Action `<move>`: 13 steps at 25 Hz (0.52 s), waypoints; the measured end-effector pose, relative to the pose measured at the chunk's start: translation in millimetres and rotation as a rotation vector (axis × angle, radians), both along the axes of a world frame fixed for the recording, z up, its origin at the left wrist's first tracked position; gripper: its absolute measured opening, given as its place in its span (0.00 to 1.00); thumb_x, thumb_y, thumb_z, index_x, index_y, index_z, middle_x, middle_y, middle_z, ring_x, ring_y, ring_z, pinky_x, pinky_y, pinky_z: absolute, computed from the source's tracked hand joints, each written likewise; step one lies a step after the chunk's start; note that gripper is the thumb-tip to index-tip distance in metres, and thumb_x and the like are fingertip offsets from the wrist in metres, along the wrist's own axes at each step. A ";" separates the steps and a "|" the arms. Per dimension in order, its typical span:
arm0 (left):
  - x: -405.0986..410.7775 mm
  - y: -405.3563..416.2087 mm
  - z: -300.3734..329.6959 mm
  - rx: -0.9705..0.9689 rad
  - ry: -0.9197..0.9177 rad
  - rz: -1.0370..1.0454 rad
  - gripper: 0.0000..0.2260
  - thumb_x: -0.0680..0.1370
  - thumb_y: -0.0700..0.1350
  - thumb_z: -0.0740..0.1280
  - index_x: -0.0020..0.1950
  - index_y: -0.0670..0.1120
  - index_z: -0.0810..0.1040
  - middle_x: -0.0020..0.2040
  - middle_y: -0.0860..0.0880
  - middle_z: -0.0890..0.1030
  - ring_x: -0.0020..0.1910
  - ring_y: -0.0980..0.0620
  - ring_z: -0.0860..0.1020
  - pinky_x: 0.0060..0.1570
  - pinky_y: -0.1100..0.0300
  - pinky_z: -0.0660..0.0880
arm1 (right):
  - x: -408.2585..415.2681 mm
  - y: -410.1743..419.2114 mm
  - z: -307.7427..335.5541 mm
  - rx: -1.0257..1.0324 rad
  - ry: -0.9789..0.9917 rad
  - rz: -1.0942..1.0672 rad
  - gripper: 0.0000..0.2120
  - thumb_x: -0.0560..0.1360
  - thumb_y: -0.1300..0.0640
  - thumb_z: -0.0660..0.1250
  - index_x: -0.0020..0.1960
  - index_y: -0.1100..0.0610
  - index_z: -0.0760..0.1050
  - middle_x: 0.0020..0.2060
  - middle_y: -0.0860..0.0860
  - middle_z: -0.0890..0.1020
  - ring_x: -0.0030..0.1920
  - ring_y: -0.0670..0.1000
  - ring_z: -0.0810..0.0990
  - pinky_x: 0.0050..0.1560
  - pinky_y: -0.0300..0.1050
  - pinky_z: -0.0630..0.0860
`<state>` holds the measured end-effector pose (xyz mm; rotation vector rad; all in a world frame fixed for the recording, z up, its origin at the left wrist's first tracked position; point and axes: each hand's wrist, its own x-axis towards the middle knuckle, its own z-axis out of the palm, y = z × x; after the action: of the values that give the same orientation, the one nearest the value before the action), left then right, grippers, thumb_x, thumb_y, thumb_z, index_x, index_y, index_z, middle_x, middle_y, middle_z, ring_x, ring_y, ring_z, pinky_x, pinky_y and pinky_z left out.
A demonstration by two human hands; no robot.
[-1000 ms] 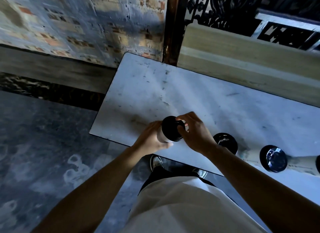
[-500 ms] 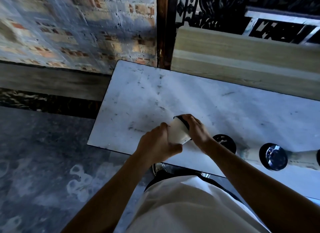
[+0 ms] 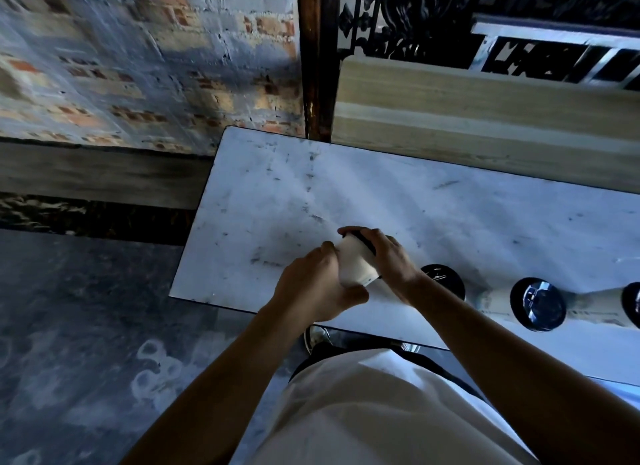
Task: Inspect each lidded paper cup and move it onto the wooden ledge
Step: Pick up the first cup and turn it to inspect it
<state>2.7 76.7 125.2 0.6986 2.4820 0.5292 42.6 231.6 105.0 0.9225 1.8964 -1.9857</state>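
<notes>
paper cup tilted | both hands' fingers wrapped round it | lid mostly hidden | third cup cut off

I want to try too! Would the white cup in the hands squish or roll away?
The held cup is paper, so it probably dents if squeezed. Both hands hold it tilted; laid down, its round wall would likely roll. Its black lid looks shut.

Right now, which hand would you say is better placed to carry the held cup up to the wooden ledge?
Probably the right hand: it grips the cup at its lid end, nearer the wooden ledge; the left hand holds its base.
</notes>
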 end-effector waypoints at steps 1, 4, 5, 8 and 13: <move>-0.5 2.0 0.4 -0.018 0.005 -0.019 0.27 0.67 0.60 0.73 0.55 0.45 0.71 0.46 0.51 0.79 0.41 0.47 0.79 0.36 0.58 0.73 | 1.9 1.7 -2.3 -0.009 -0.004 0.001 0.21 0.81 0.48 0.54 0.60 0.49 0.84 0.60 0.52 0.83 0.59 0.56 0.81 0.61 0.51 0.77; -0.6 8.4 0.5 -0.002 0.004 -0.029 0.29 0.69 0.66 0.71 0.56 0.45 0.70 0.48 0.49 0.81 0.43 0.46 0.81 0.36 0.56 0.74 | 5.5 8.1 -7.5 -0.116 0.029 -0.093 0.23 0.78 0.40 0.58 0.62 0.49 0.83 0.63 0.53 0.83 0.63 0.57 0.81 0.67 0.55 0.75; -1.0 10.5 1.7 0.026 -0.030 -0.003 0.30 0.70 0.69 0.69 0.57 0.46 0.70 0.48 0.49 0.81 0.43 0.46 0.81 0.36 0.56 0.74 | 5.4 10.1 -8.5 -0.183 0.038 -0.171 0.24 0.78 0.38 0.59 0.63 0.51 0.82 0.64 0.54 0.83 0.64 0.57 0.81 0.70 0.56 0.73; -5.9 18.2 4.1 0.177 -0.316 0.219 0.27 0.77 0.70 0.60 0.58 0.47 0.70 0.47 0.48 0.81 0.42 0.50 0.81 0.35 0.56 0.73 | 4.7 14.0 -9.9 -0.377 0.077 -0.376 0.27 0.82 0.42 0.57 0.68 0.61 0.78 0.64 0.61 0.82 0.65 0.60 0.79 0.71 0.56 0.72; 7.8 30.6 6.0 0.465 -0.441 0.486 0.31 0.82 0.66 0.52 0.52 0.39 0.76 0.43 0.45 0.80 0.46 0.44 0.83 0.38 0.53 0.75 | 12.9 11.3 -2.0 -0.580 0.139 -0.398 0.22 0.76 0.56 0.50 0.51 0.61 0.81 0.41 0.59 0.82 0.44 0.57 0.82 0.48 0.49 0.77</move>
<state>10.5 107.3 131.2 0.0946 2.1052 1.3130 55.6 243.0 103.0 1.0547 1.1185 -2.6770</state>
